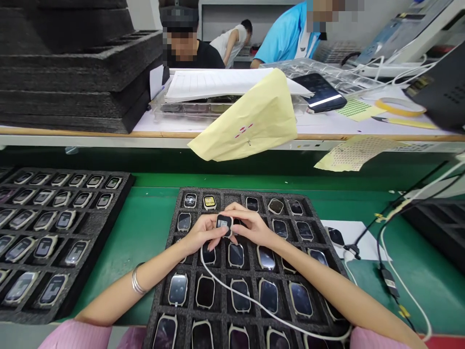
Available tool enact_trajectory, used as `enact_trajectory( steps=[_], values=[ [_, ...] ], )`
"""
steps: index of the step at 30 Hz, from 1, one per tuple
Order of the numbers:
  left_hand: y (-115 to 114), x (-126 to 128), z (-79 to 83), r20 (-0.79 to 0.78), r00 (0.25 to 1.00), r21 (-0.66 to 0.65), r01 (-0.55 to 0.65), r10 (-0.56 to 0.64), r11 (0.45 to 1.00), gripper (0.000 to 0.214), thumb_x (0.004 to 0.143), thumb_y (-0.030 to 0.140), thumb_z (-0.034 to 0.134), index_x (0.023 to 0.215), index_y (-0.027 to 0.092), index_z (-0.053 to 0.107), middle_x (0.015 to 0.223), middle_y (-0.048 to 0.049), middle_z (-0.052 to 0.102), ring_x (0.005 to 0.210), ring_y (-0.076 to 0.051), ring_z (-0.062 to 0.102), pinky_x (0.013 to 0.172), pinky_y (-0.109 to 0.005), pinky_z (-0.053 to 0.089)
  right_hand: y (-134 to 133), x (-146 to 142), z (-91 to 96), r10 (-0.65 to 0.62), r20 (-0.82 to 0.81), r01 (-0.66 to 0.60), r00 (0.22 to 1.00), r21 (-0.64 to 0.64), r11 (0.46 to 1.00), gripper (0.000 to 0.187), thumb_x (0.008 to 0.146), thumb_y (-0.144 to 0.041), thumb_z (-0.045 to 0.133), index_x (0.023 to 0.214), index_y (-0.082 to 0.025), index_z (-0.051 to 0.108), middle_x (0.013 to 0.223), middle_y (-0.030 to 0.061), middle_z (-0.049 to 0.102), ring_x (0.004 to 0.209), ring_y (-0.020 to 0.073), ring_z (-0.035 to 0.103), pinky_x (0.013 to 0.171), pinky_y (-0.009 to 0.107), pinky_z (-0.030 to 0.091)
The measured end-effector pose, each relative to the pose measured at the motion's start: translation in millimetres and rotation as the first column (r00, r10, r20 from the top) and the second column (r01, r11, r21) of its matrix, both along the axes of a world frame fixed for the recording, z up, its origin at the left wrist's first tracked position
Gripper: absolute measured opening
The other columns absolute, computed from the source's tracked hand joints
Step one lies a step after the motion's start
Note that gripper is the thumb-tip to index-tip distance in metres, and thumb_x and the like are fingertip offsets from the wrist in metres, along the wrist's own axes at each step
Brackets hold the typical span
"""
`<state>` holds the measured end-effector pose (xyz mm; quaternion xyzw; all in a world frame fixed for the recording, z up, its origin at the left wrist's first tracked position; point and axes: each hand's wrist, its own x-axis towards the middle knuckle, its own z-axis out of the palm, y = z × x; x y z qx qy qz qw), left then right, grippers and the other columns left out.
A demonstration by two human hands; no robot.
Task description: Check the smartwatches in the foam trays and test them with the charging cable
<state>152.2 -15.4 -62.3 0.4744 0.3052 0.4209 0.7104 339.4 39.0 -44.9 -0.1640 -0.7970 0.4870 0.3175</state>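
Observation:
Between my two hands I hold a smartwatch body [224, 224] with a lit screen, above the middle of a black foam tray [250, 190]. My left hand [204, 232] grips its left side, with the thumb along the lower edge. Fingers of my right hand [252, 225] close on its right side, thumb at the screen's corner. A white cable [254, 304] runs from under my left hand across the tray; its end is hidden. Strapless watches sit in the tray's compartments, among them one with a lit yellow face [209, 202].
Another foam tray of watches [45, 220] lies at left. At right, a dark watch [336, 236] rests on white paper beside tangled cables [388, 278]. A shelf edge [163, 137] crosses ahead, bearing stacked foam trays [72, 77], papers and a phone [321, 92]. People are behind it.

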Motion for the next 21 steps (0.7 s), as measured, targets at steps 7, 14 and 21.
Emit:
enact_trajectory(
  steps=[7, 14, 21],
  values=[
    [-1.6, -5.7, 0.7, 0.059, 0.99, -0.008, 0.129, -0.128, 0.992, 0.035, 0.079, 0.045, 0.067, 0.084, 0.011, 0.061, 0.074, -0.0111, 0.07, 0.03, -0.003, 0.04, 0.033, -0.017, 0.021, -1.6, -4.0, -1.2, 0.041, -0.112, -0.071, 0.993, -0.278, 0.958, 0.033, 0.083, -0.043, 0.071, 0.108, -0.022, 0.072, 0.094, 0.0051, 0.053, 0.085, 0.0169, 0.056, 0.079, 0.034, 0.049],
    [-1.7, 6.8, -4.2, -0.151, 0.977, 0.012, -0.15, 0.15, 0.989, 0.045, 0.078, 0.051, 0.066, 0.099, 0.011, 0.058, 0.071, -0.0033, 0.065, 0.03, -0.004, 0.04, 0.031, -0.018, 0.024, 7.2, 7.7, 9.8, 0.046, 0.175, -0.063, 0.984, 0.096, 0.993, 0.052, 0.086, -0.035, 0.069, 0.134, -0.024, 0.052, 0.112, 0.0092, 0.054, 0.104, 0.0229, 0.054, 0.091, 0.041, 0.046],
    [2.1, 11.2, -9.6, -0.219, 0.937, 0.116, -0.25, 0.271, 0.961, 0.035, 0.078, 0.042, 0.068, 0.095, 0.013, 0.062, 0.085, -0.0056, 0.066, 0.078, -0.019, 0.061, 0.071, -0.028, 0.049, -5.6, -0.1, 1.9, -0.213, 0.271, 0.082, 0.939, 0.424, 0.902, 0.042, 0.09, -0.025, 0.06, 0.129, -0.018, 0.048, 0.113, 0.013, 0.054, 0.105, 0.0269, 0.055, 0.087, 0.041, 0.049]
  ],
)
